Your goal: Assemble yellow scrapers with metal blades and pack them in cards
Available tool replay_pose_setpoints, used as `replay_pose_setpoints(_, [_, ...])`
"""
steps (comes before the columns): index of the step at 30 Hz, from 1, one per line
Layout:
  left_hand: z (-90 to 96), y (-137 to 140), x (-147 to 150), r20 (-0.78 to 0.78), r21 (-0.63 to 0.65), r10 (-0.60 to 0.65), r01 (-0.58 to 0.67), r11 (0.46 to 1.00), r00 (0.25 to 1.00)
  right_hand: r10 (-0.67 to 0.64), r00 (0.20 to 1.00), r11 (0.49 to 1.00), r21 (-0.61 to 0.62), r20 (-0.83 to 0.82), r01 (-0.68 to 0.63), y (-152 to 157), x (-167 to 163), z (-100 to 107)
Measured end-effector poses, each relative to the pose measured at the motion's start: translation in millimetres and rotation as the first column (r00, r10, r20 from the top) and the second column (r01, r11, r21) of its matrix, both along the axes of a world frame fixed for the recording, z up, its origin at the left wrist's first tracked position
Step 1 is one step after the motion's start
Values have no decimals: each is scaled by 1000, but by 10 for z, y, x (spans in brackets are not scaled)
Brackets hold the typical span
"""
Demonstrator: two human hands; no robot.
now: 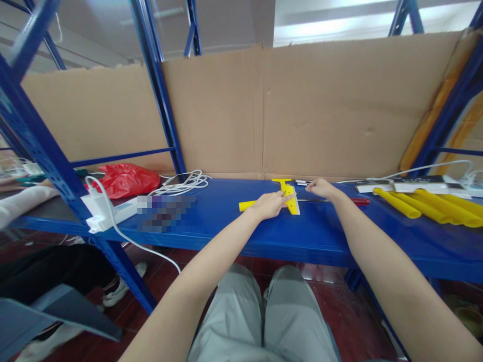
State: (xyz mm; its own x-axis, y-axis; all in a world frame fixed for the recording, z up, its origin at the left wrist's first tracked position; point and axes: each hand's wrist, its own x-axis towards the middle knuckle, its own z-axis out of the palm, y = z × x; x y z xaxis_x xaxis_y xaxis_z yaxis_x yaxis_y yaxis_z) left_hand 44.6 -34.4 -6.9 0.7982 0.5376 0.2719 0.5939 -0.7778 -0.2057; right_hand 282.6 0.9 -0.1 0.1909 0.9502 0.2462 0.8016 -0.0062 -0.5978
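Note:
On the blue shelf lies a yellow scraper point(293, 205) with a pale strip along its right edge. My left hand point(268, 205) is closed over it, and its yellow handle sticks out to the left. A yellow T-shaped piece point(281, 180) shows just behind; whether it joins the scraper I cannot tell. My right hand point(320, 188) has its fingers pinched together beside a small white-and-black item point(302, 183); what is between the fingertips is hidden. Under my right wrist runs a long thin screwdriver, its red handle point(360, 201) to the right.
Several yellow tubes point(430, 206) lie at the right by white-and-black boxes point(418, 184). To the left are a white power strip point(121, 213), coiled white cable point(188, 182) and a red plastic bag point(130, 180). Cardboard point(302, 110) walls the back. Another person's leg shows lower left.

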Motion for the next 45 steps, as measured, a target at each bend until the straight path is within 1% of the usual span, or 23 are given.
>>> replay_pose_setpoints(2, [7, -6, -1, 3, 2, 3, -3, 1000, 1000, 128, 984, 990, 73, -122, -119, -73, -147, 92])
replay_pose_setpoints(4, [11, -8, -3, -1, 3, 8, -8, 1000, 1000, 272, 949, 957, 152, -159, -249, -130, -292, 159])
replay_pose_setpoints(6, [12, -9, -4, -4, 4, 12, -12, 1000, 1000, 359, 930, 922, 189, -81, -339, -159, -411, 190])
replay_pose_setpoints(8, [12, -9, -6, -7, 7, 13, -12, 1000, 1000, 397, 916, 896, 191, 62, -401, -160, -491, 187])
replay_pose_setpoints(11, [10, -8, -9, -14, 19, 11, -11, 1000, 1000, 410, 878, 866, 194, 248, -460, -127, -533, 144])
replay_pose_setpoints(14, [7, -5, -11, -21, 34, 14, -13, 999, 1000, 410, 846, 846, 204, 342, -492, -87, -509, 99])
replay_pose_setpoints(19, [7, -5, -8, -25, 45, 19, -17, 999, 1000, 395, 804, 837, 188, 445, -515, -76, -460, 73])
replay_pose_setpoints(21, [9, -9, -7, -26, 42, 17, -16, 999, 1000, 380, 791, 840, 178, 479, -512, -90, -463, 79])
replay_pose_setpoints(28, [4, -11, -5, -20, 28, 26, -26, 999, 999, 292, 798, 916, 86, 527, -392, -153, -527, 119])
replay_pose_setpoints(32, [-2, -3, -3, -14, 28, 15, -14, 999, 1000, 287, 790, 927, 52, 542, -372, -200, -570, 140])
replay_pose_setpoints(36, [8, -13, -8, -24, 43, 14, -13, 999, 1000, 282, 788, 920, 80, 547, -384, -186, -562, 129])
replay_pose_setpoints(38, [12, -16, -13, -32, 47, 15, -13, 999, 999, 291, 801, 906, 120, 523, -407, -141, -523, 105])
replay_pose_setpoints(41, [11, -12, -17, -40, 52, 11, -9, 999, 999, 306, 849, 886, 197, 430, -419, -55, -449, 60])
replay_pose_setpoints(43, [8, -9, -14, -42, 55, 9, -7, 998, 999, 314, 885, 886, 229, 343, -403, -6, -415, 35])
replay_pose_setpoints(45, [8, -9, -9, -36, 57, 15, -13, 998, 999, 310, 920, 897, 248, 240, -367, 28, -403, 20])
